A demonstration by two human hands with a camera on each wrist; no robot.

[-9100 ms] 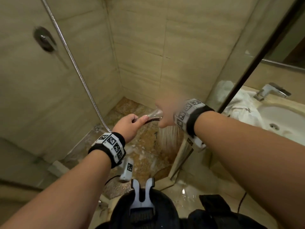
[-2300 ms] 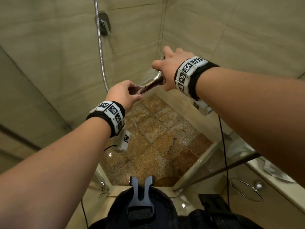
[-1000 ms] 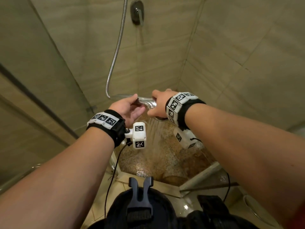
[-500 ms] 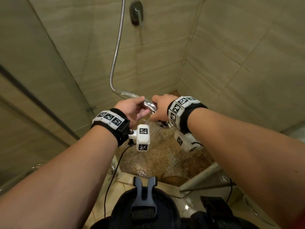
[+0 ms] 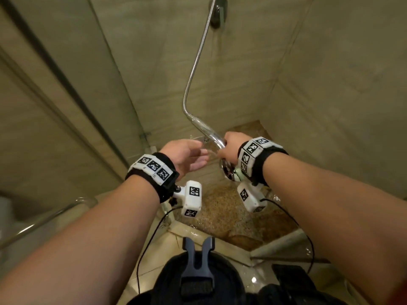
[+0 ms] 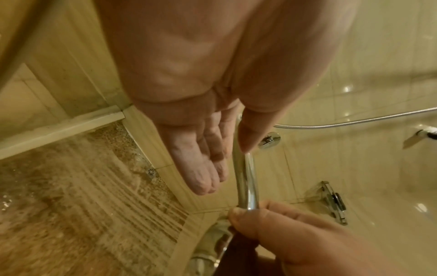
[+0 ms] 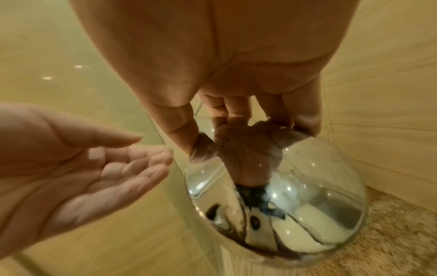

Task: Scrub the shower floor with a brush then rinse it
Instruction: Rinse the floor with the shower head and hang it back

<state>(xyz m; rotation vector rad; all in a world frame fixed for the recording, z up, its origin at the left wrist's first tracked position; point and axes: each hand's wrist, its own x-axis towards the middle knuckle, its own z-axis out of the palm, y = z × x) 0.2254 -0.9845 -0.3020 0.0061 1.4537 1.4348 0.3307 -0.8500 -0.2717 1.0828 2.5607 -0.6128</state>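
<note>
Right hand [image 5: 230, 146] wrapped round chrome shower head [image 7: 279, 196], spraying onto speckled floor [image 5: 222, 208] below. Left hand [image 5: 186, 156] loose-fingered just beside, holding nothing; hose [image 5: 196, 60] looping above

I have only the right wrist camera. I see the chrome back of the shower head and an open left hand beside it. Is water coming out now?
Observer: Yes. The left wrist view shows the spray falling in streaks onto the shower floor.
Operator: Does the left hand hold anything?
Observer: No. In the head view the left hand is open beside the handle, and only the right hand grips it. I cannot tell if the left thumb touches it.
Operator: Where does the hose go?
Observer: In the head view the hose rises from the handle to a wall fitting.
</note>
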